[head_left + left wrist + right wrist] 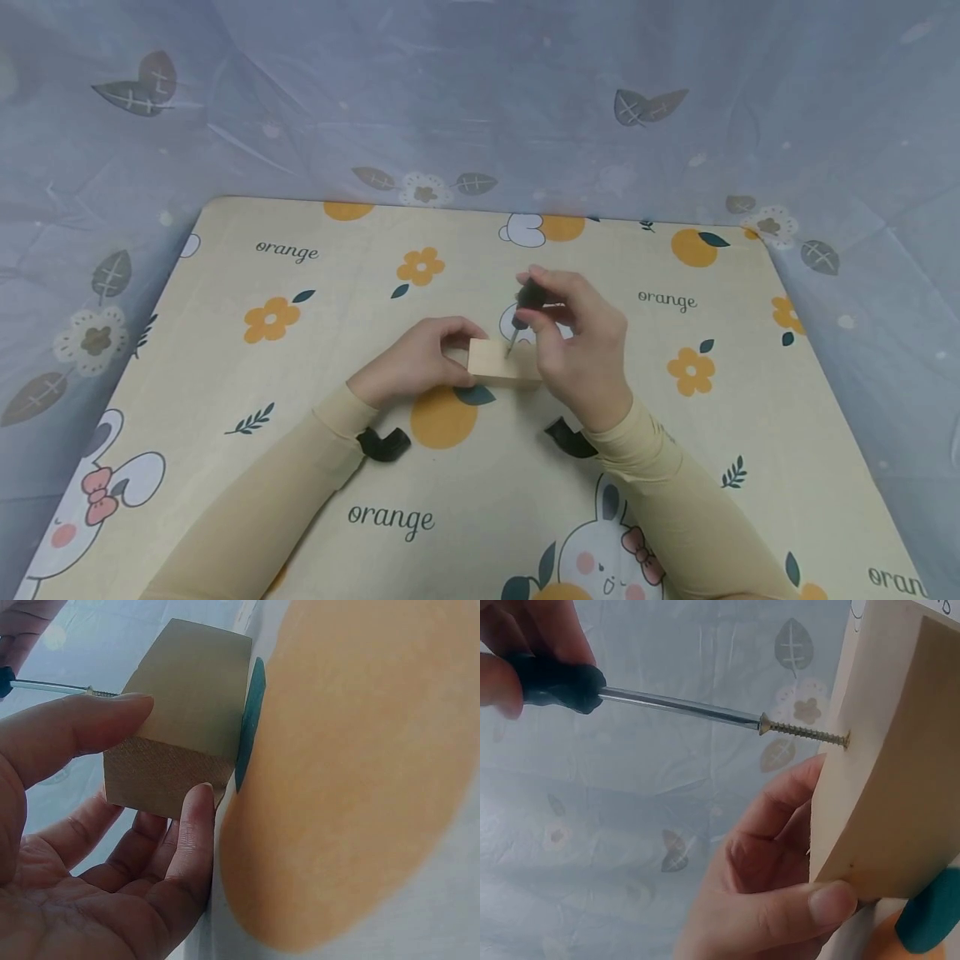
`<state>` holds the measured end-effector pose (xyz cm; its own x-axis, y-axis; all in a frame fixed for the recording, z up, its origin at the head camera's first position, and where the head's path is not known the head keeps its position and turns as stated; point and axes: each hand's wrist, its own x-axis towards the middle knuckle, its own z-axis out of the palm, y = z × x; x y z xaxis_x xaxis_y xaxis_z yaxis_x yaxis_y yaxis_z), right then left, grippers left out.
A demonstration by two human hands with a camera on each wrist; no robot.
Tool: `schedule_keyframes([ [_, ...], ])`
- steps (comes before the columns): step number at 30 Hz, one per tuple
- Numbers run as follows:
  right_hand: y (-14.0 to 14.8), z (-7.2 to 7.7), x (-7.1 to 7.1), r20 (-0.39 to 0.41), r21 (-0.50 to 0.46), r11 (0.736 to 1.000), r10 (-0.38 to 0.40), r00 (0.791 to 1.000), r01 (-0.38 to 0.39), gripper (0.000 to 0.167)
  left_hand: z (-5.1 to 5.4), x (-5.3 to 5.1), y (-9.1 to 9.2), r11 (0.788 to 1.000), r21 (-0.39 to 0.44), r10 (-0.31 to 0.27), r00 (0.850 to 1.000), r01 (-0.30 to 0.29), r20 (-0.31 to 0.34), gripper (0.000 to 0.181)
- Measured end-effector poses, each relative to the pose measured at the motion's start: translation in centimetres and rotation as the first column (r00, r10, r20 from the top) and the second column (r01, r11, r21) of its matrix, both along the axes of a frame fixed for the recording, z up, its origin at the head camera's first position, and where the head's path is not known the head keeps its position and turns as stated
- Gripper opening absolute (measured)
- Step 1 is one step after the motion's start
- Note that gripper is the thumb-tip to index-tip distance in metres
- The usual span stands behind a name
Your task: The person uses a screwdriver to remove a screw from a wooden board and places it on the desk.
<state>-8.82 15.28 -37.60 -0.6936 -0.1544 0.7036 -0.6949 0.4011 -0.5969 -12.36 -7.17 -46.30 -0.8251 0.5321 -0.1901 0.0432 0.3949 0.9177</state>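
Observation:
A pale wooden block [491, 362] lies on the patterned tabletop. My left hand [416, 357] grips its left end, the thumb on the near side and the fingers around the far side and end. In my right hand [588, 346] is a screwdriver [562, 684] with a dark handle, pinched between thumb and fingers. Its steel shaft slants down to a brass-coloured screw [806, 733], the tip meeting the screw head. The screw's point is in the top face of the block, and most of its thread shows above the wood.
A cream tablecloth [337, 292] printed with oranges, flowers and rabbits covers the table. Blue-grey leaf-patterned curtains [480, 92] hang behind it and at both sides. Black wrist straps [385, 445] stick out beside each forearm.

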Motion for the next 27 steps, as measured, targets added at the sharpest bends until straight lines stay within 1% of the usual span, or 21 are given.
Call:
schedule_keyframes([
  [5, 0.09, -0.15, -0.15, -0.012, 0.009, 1.0, -0.007, 1.0, 0.007, 0.045, -0.09, 0.05, -0.02, 1.0, 0.008, -0.002, 1.0, 0.002, 0.012, 0.044],
  [8, 0.04, -0.23, -0.25, -0.02, -0.024, 1.0, -0.018, 1.0, 0.018, 0.05, -0.11, 0.07, -0.03, 1.0, 0.009, -0.003, 1.0, 0.002, 0.012, 0.044],
  [12, -0.14, -0.17, -0.2, -0.024, -0.083, 0.996, -0.023, 0.999, 0.021, 0.047, -0.04, 0.04, 0.01, 1.0, 0.007, -0.006, 1.0, 0.006, 0.009, 0.044],
  [16, -0.29, -0.06, -0.03, -0.019, -0.095, 0.995, -0.03, 0.999, 0.028, 0.041, 0.02, 0.05, 0.0, 1.0, 0.007, -0.009, 1.0, 0.009, 0.009, 0.044],
  [20, -0.31, -0.11, 0.02, -0.025, -0.074, 0.997, -0.028, 0.999, 0.026, 0.039, -0.02, -0.05, 0.0, 1.0, -0.006, -0.008, 1.0, 0.008, -0.004, 0.045],
  [24, -0.18, -0.2, -0.03, -0.049, -0.017, 1.0, 0.001, 0.999, -0.001, 0.038, -0.04, -0.09, -0.01, 1.0, -0.017, -0.008, 1.0, 0.008, -0.012, 0.045],
  [27, -0.04, -0.24, -0.07, -0.044, 0.011, 1.0, 0.025, 0.999, -0.025, 0.038, -0.01, -0.05, -0.02, 1.0, -0.02, -0.009, 1.0, 0.009, -0.012, 0.045],
])
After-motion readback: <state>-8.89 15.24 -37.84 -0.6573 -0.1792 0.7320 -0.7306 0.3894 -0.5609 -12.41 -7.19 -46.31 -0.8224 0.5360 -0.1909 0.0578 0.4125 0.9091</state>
